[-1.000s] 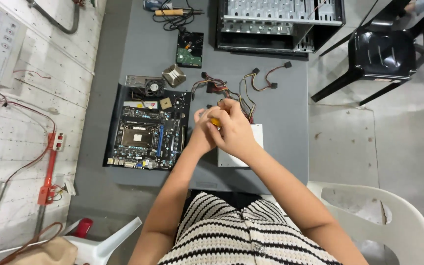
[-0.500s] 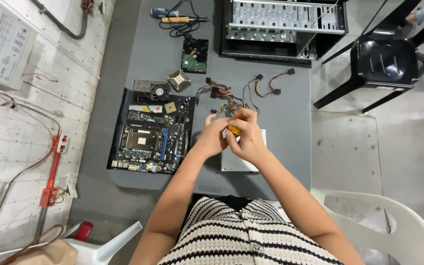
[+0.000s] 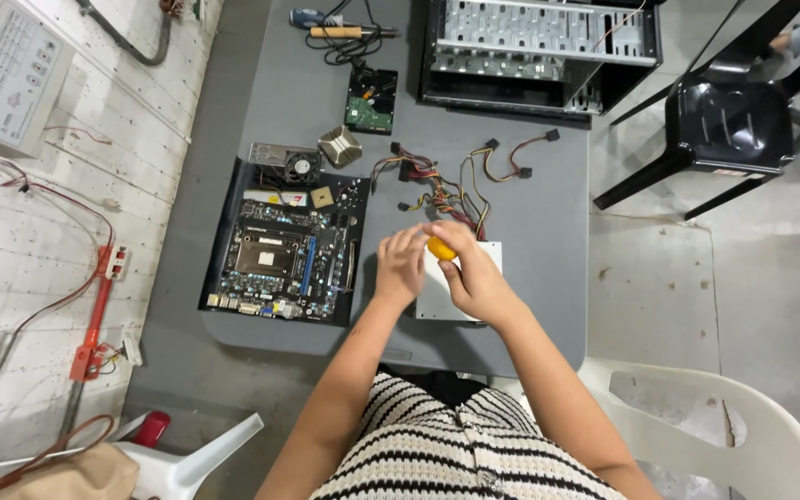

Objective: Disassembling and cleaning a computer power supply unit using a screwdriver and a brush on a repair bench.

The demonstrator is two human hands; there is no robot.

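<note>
A computer circuit board [image 3: 284, 255] lies flat on the left of the grey desk [image 3: 548, 278]. Behind it sit a small fan [image 3: 302, 168], a metal cooler block [image 3: 339, 145] and a hard drive [image 3: 370, 100]. An open computer case [image 3: 541, 46] stands at the far edge. A black chair [image 3: 729, 125] stands to the right, a white chair [image 3: 724, 435] nearer.

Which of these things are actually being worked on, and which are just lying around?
In hand:
yellow handle, gripped by right hand
left hand beside it
power supply under both hands
its wire bundle

Lying about:
motherboard
hard drive
small fan
open case
screwdrivers
black chair
</note>
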